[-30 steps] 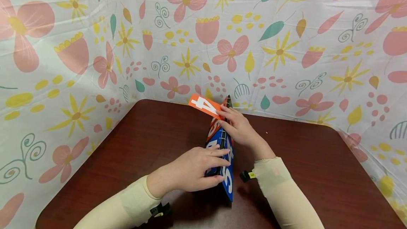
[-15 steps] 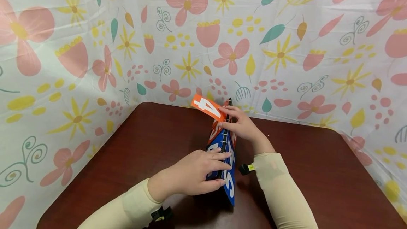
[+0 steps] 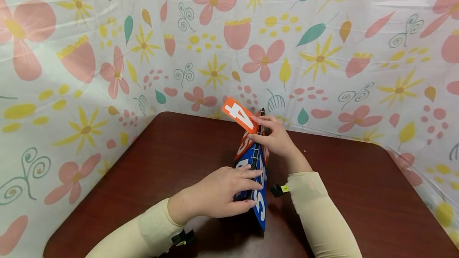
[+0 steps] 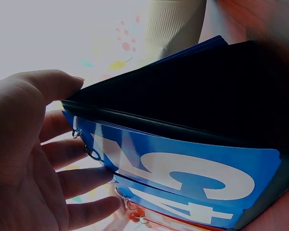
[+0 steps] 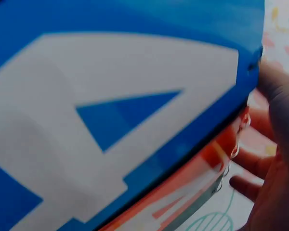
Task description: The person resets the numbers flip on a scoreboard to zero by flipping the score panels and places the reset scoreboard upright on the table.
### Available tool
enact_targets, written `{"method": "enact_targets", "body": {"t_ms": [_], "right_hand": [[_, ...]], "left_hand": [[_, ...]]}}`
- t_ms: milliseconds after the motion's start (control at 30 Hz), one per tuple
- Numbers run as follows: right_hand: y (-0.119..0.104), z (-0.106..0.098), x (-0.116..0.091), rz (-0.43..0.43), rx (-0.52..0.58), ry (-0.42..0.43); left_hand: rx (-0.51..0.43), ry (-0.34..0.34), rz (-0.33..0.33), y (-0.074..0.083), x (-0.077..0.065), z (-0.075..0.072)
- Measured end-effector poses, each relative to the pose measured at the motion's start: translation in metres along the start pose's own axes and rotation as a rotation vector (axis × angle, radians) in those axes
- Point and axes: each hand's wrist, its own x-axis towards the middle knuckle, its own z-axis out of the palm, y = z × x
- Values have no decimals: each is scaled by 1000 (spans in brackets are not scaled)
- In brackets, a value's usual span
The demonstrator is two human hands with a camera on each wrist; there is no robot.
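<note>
A tabletop flip scoreboard (image 3: 261,206) stands tent-like, with blue and orange number cards hung on metal rings along its black top ridge. My left hand (image 3: 216,194) rests over the near end of that ridge, its fingers fairly straight across it. In the left wrist view, the thumb (image 4: 62,84) touches the board's end corner and the fingers lie by the rings. At the far end, my right hand (image 3: 277,138) pinches an orange card (image 3: 239,114) marked with a white 4, raised and tilted to the left. Blurred in the right wrist view, the fingers (image 5: 257,161) show behind the rings.
The scoreboard stands on a dark red-brown table (image 3: 172,150) with rounded corners. Behind and to the left hangs a white cloth (image 3: 143,11) printed with flowers. A small black device (image 3: 183,238) sits at the left wrist, another (image 3: 279,190) at the right.
The raised orange card has tilted more steeply and moved slightly right in my right hand. My left hand stays on the ridge in nearly the same place.
</note>
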Motion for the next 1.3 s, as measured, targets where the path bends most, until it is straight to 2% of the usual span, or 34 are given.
{"method": "enact_targets", "body": {"t_ms": [200,367,500,633,800,933,1033,1100,1200,1300], "right_hand": [[-22,-1,-1,90,-169,-87],[-28,0,-3,115,-198,-89],[-23,1,-1,72,-191,-69],[-15,-1,1,16,-111,-56],[-5,-8,1,34,90,-75],[-4,-15,2,6,166,-35],[-9,-18,2,-25,132,-2],[-12,-17,1,-39,77,-15],[-14,-13,-1,-31,-15,-55],[-18,-9,-2,-7,-104,-57]], "left_hand": [[-5,-13,-15,-1,1,0],[-12,-8,-10,-2,2,0],[-20,-7,-14,-1,2,-1],[-22,-10,-20,0,2,-2],[-19,-16,-9,1,5,-1],[-19,-8,-3,1,6,-1],[-14,-3,2,1,7,-1],[-14,-7,-2,1,7,-2],[-15,-23,-8,1,7,-2],[-20,-29,-16,1,7,-2]]}}
